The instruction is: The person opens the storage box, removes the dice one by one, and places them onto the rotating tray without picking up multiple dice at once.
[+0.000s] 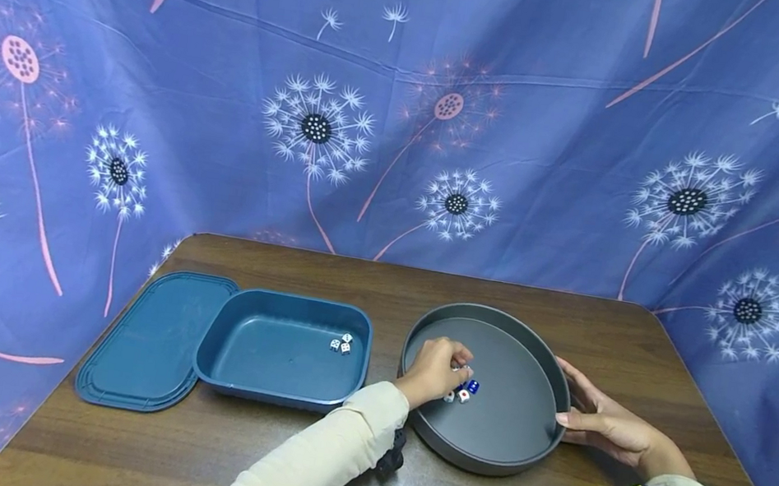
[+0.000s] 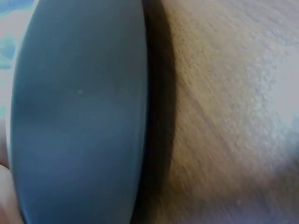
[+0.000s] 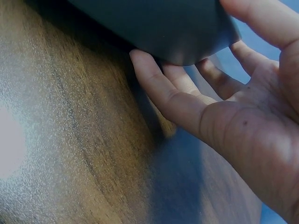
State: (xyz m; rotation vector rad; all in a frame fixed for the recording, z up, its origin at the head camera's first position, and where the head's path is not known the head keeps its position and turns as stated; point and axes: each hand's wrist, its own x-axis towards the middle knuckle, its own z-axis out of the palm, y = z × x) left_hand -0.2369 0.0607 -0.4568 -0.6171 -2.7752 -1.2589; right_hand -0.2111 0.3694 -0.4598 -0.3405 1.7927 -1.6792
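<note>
A round dark grey pan (image 1: pixel 509 401) sits on the right half of the table. My right hand (image 1: pixel 613 428) grips its right side, thumb on the rim; in the right wrist view the fingers (image 3: pixel 154 79) reach under its lower edge. My left hand (image 1: pixel 436 370) is inside the pan at its left, fingers bent down over a small group of dice. A blue die (image 1: pixel 473 387) and a white die with a red pip (image 1: pixel 463 396) show beside the fingertips. Whether the left fingers pinch a die I cannot tell. In the left wrist view the pan's side wall (image 2: pixel 79 112) fills much of the frame.
Left of the pan stands a blue rectangular container (image 1: pixel 278 393) with several white dice (image 1: pixel 345 348) in its right part. Its flat blue lid (image 1: pixel 152 334) lies farther left, against the container. A patterned blue cloth (image 1: pixel 408 113) hangs behind the wooden table (image 1: pixel 299 463).
</note>
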